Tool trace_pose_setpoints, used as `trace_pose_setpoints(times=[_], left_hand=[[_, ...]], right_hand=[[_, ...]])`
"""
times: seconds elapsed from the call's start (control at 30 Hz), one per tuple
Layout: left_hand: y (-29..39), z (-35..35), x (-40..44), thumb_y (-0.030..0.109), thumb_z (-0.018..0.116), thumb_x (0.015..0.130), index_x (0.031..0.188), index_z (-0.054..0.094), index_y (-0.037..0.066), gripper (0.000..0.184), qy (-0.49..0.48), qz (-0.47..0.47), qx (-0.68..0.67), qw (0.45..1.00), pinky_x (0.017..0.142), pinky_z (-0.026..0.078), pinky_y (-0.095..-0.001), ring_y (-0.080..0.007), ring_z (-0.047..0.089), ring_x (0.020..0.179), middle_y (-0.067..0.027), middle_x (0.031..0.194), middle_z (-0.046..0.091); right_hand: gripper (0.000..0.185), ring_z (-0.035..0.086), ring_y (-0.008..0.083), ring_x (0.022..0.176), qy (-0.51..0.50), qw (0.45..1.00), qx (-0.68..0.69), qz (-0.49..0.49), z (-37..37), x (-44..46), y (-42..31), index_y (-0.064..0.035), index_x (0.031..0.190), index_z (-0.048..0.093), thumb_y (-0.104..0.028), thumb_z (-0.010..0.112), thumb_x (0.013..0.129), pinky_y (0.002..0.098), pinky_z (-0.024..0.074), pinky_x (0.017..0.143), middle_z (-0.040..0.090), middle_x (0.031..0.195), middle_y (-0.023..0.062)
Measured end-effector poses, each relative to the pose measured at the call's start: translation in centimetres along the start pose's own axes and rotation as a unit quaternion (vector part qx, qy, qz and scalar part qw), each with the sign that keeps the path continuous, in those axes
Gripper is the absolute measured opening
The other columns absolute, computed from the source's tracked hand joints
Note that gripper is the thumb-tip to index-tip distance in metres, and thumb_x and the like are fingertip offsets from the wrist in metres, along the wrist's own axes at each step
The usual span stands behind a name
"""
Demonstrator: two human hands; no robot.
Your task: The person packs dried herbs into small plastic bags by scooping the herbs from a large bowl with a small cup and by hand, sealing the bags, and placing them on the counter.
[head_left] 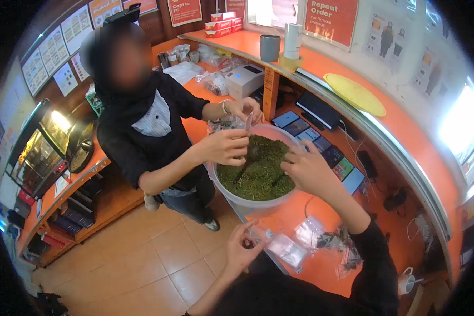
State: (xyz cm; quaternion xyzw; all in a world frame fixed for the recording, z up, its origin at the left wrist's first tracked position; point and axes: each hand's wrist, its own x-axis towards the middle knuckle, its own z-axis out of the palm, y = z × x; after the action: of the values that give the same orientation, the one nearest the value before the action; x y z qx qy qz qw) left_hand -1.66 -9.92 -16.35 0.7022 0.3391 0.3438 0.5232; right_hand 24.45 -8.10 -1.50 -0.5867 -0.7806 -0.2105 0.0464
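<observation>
The left hand (242, 246), on the near side of the table (321, 206), pinches a small clear bag (262, 232) between thumb and fingertips. The bag lies just off the near side of the tub (295, 196), its long axis running from the fingers toward the right and slightly near; which end is its mouth cannot be told.

The right hand (312, 169) reaches over the tub's right rim, fingers bent and tips down at the green leaf (260, 187) inside. Whether they are pressed together on anything cannot be told. A dark strip (277, 180) slants from near those tips toward the near left. The tub is round and upright, its opening facing up.

Across the tub, on the far left, a co-worker (142, 116) holds a small packet (248, 122) over the rim in both hands, its long axis close to upright. Below it a dark handle (240, 174) lies in the leaf, slanting from far right to near left.

Right of the left hand, a flat bag (288, 249) lies on the table, its long axis running from far left to near right. Phones (320, 143) lie in a row beyond the tub's right side.
</observation>
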Motion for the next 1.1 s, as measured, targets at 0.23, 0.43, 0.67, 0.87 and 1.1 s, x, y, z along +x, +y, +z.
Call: trace_pose_setpoints(times=[0.23,0.43,0.67,0.87,1.1], left_hand=[[1.6,-3.6,0.8,0.005,0.084,0.076,0.130,0.057,0.001,0.060,0.050,0.015,-0.091,0.995,0.074,0.048,-0.0227,-0.0093,0.062,0.093,-0.0079,0.122,0.060],[6.5,-6.1,2.5,0.003,0.084,0.075,0.127,0.058,-0.002,0.058,0.104,0.122,-0.069,0.985,0.074,0.052,-0.0253,-0.0140,0.063,0.100,-0.0094,0.119,0.058],[12.6,-7.7,6.9,0.001,0.084,0.071,0.129,0.058,-0.001,0.063,0.151,0.251,-0.038,0.955,0.070,0.050,-0.0227,-0.0092,0.065,0.079,-0.0111,0.119,0.059],[14.0,-6.5,12.1,0.011,0.084,0.072,0.124,0.062,0.003,0.057,0.079,0.216,0.133,0.964,0.063,0.048,-0.0235,-0.0094,0.064,0.066,-0.0094,0.111,0.064],[11.2,-4.3,16.3,0.021,0.086,0.068,0.125,0.059,0.000,0.067,-0.016,0.173,0.236,0.956,0.064,0.052,-0.0280,-0.0139,0.063,0.064,-0.0139,0.107,0.068]], right_hand=[[0.005,0.058,0.0242,0.092,0.012,0.999,0.033,0.025,-0.5,0.9,2.3,-0.0094,0.083,0.067,-0.013,0.066,0.080,0.0405,0.0434,0.082,0.063,0.083,0.0048],[0.008,0.055,0.0267,0.086,-0.029,0.958,0.276,0.074,4.1,0.2,1.8,-0.0085,0.081,0.066,-0.016,0.064,0.083,0.0418,0.0423,0.079,0.062,0.075,0.0063],[0.014,0.054,0.0261,0.086,0.022,0.953,0.279,0.119,3.6,-0.4,2.0,-0.0079,0.081,0.068,-0.019,0.062,0.085,0.0411,0.0389,0.081,0.064,0.075,0.0058],[0.015,0.057,0.0297,0.083,0.007,0.932,0.327,0.156,3.2,-1.1,3.0,-0.0081,0.081,0.068,-0.021,0.061,0.082,0.0436,0.0436,0.078,0.066,0.079,0.0098],[0.016,0.054,0.0290,0.079,0.102,0.947,0.256,0.163,-2.6,1.1,5.9,-0.0076,0.078,0.069,-0.021,0.061,0.083,0.0414,0.0399,0.073,0.061,0.071,0.0095]])
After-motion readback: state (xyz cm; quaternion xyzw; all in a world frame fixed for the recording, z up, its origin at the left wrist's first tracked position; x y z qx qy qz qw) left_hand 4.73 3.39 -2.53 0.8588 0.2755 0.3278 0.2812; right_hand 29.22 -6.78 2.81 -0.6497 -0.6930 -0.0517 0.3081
